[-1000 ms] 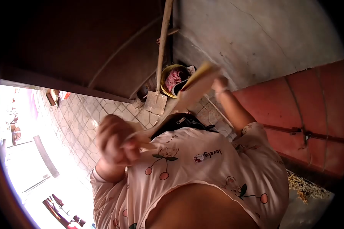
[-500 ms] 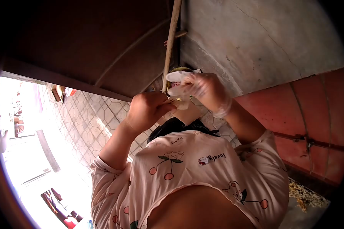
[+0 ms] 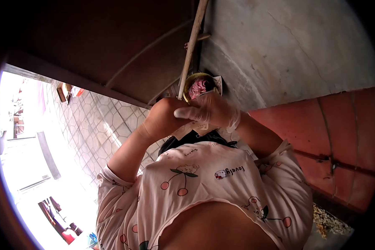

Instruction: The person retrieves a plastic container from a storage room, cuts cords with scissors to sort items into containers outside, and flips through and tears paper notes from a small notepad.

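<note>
My left hand [image 3: 166, 118] is curled closed in front of my chest. Between its fingers is a thin pale sheet [image 3: 194, 125] with small dark marks, mostly covered by the hands. A loose, clear plastic glove covers my right hand [image 3: 214, 109], which lies across the left fingertips. Its gloved thumb stretches over the left hand, while its other fingers are blurred and partly hidden. Just beyond the hands stands a yellow-rimmed bowl [image 3: 186, 82] with a pink, crumpled-looking mass [image 3: 198, 87] inside.
A wooden pole [image 3: 192, 50] leans beside the bowl, against a dark panel [image 3: 112, 41]. On the right are a grey wall [image 3: 287, 46] and a red metal panel [image 3: 296, 129]. Hexagonal paving [image 3: 100, 121] covers the floor. Pale scraps [image 3: 329, 221] lie at lower right.
My right hand has come down and left, from raised beside the left hand to lying across its fingers. More of the bowl and its pink contents shows.
</note>
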Demonstrator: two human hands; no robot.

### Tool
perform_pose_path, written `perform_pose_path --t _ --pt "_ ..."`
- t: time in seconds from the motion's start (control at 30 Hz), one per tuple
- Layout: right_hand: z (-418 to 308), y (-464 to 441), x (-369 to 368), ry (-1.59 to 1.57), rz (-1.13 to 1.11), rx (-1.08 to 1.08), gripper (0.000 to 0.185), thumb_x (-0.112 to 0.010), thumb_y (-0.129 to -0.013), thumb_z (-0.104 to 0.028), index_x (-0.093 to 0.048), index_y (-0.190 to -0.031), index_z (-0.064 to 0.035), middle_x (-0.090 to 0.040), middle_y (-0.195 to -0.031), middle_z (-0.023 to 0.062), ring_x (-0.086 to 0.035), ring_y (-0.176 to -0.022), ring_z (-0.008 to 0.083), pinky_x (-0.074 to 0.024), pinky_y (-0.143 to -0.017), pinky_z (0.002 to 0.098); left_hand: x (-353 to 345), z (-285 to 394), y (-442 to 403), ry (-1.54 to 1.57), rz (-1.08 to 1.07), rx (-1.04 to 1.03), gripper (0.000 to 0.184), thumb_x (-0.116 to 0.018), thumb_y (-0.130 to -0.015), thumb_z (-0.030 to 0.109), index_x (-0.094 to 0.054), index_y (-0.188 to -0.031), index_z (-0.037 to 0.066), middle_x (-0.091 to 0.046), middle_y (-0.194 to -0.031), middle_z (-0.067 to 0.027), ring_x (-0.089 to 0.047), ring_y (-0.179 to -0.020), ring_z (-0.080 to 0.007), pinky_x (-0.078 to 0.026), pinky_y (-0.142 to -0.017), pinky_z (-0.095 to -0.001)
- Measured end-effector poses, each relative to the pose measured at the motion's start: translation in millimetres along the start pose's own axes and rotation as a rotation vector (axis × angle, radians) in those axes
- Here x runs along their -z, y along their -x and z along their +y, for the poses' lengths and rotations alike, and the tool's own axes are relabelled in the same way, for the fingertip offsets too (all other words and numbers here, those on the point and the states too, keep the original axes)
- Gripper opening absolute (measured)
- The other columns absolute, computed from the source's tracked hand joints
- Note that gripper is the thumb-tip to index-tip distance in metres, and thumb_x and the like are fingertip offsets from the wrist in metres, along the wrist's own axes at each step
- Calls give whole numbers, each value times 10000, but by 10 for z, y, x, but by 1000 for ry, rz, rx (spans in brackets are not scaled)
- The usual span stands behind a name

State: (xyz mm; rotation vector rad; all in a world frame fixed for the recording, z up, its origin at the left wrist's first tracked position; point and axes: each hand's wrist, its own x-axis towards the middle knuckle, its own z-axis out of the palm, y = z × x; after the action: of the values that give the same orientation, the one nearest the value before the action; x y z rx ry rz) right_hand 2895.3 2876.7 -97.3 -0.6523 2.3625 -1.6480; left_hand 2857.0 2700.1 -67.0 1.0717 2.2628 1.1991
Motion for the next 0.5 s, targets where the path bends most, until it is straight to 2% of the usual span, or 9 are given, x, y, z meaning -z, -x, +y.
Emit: perform_pose_path --t 0.1,0.2,0.27,0.3,0.33,0.37,0.4,0.43,0.5 --pt "-83 17 10 -324 53 -47 335 -628 -808 -327 -617 -724 -3 -547 -612 -19 -498 -601 36 -407 -528 213 52 27 15 127 -78 -17 129 -668 -729 72 -610 -805 -14 -595 -657 -87 -543 -591 -133 -438 -567 -266" --pt "-23 69 49 -365 -6 -36 238 -573 -846 -279 -582 -985 -86 -593 -694 8 -547 -627 71 -446 -582 220 -19 -23 36 315 -93 -59 68 -602 -797 59 -612 -823 -2 -591 -672 -103 -550 -592 -156 -436 -567 -273" --pt "-107 78 46 -575 -33 -218 262 -560 -855 -266 -577 -1050 -92 -610 -743 20 -569 -639 82 -466 -585 220 -12 46 43 358 -105 -68 73 -593 -808 64 -609 -824 -6 -589 -673 -102 -550 -591 -151 -435 -562 -273" --pt "-278 78 17 -816 3 -391 262 -574 -845 -280 -588 -980 -57 -604 -751 18 -571 -643 74 -470 -563 217 -103 6 44 358 -4 -225 123 -567 -828 69 -599 -806 -47 -599 -678 -61 -529 -582 -84 -433 -542 -241" --pt "-428 89 4 -1055 41 -565 284 -589 -834 -294 -599 -910 -21 -599 -759 17 -573 -646 66 -474 -540 213 -138 49 60 392 26 -209 125 -569 -824 70 -600 -796 -47 -597 -664 -65 -537 -563 -94 -434 -527 -252" --pt "-497 115 12 -1312 -40 -579 286 -563 -851 -277 -567 -1006 -37 -591 -804 23 -574 -646 77 -466 -531 202 -157 113 84 426 57 -192 127 -571 -821 71 -601 -785 -48 -595 -650 -69 -544 -543 -105 -436 -513 -264" --pt "-498 145 -18 -1257 25 -513 282 -558 -854 -272 -568 -1006 -35 -589 -802 21 -573 -649 75 -465 -531 202 -158 175 91 460 90 -173 130 -573 -818 71 -601 -775 -48 -593 -636 -72 -551 -523 -115 -438 -498 -275" --pt "-481 175 -57 -1200 88 -445 278 -552 -858 -268 -569 -1005 -33 -587 -800 18 -572 -651 72 -464 -531 201 -129 244 73 271 168 -254 118 -598 -770 68 -596 -697 -25 -568 -578 -80 -548 -460 -174 -420 -445 -316" --pt "-406 197 -130 -898 180 -253 254 -552 -853 -234 -569 -1016 -41 -587 -798 30 -572 -661 73 -464 -537 206 -130 187 54 -25 274 -441 105 -634 -726 85 -580 -663 21 -551 -566 -53 -530 -461 -171 -406 -441 -308"
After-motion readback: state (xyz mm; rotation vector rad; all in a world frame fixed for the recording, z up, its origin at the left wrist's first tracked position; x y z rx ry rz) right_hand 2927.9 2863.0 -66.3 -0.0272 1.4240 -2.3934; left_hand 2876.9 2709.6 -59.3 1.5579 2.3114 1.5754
